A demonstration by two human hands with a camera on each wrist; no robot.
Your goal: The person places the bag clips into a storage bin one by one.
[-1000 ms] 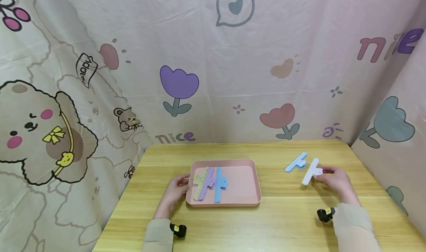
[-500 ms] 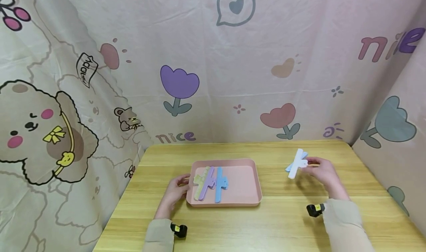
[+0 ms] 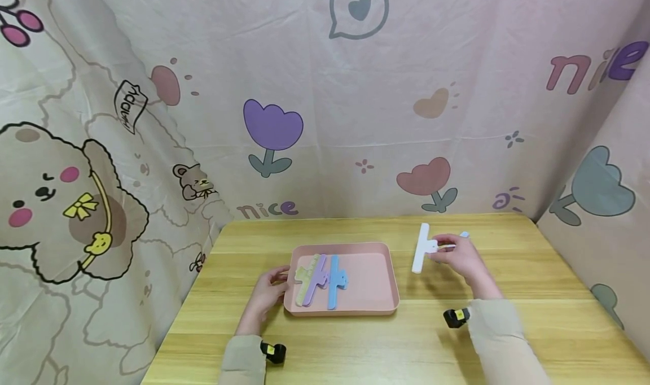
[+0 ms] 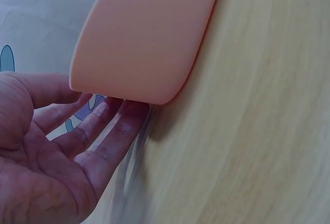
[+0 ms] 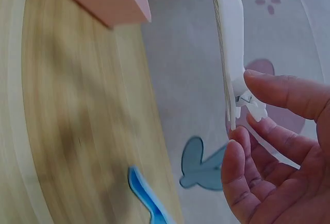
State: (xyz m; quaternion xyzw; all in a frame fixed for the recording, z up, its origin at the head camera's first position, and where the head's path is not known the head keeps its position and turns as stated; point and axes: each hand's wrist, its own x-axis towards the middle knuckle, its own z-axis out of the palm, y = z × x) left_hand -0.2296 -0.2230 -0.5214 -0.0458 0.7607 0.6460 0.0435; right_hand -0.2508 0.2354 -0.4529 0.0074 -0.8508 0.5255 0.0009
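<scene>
My right hand (image 3: 461, 259) pinches a white bag clip (image 3: 420, 249) by its handle between thumb and fingers, above the table to the right of a pink tray (image 3: 373, 286). Seen by the right wrist camera, the clip (image 5: 230, 38) stands on edge, its long bar pointing away from the fingertips. At the tray's left side, my left hand (image 3: 267, 290) rests with extended fingers against the wall, thumb near the rim. Inside the tray's left half lie a yellow clip (image 3: 306, 283), a purple clip (image 3: 316, 281) and a blue clip (image 3: 333, 283).
A light blue clip (image 3: 464, 235) lies on the wooden table (image 3: 386, 345) behind my right hand, mostly hidden in the head view; part of this blue clip (image 5: 148, 198) shows in the right wrist view. A printed curtain (image 3: 335, 103) closes off the back and sides.
My right hand has carried the white clip leftward, over the light blue clip and toward the tray. The left hand and the tray have stayed in place.
</scene>
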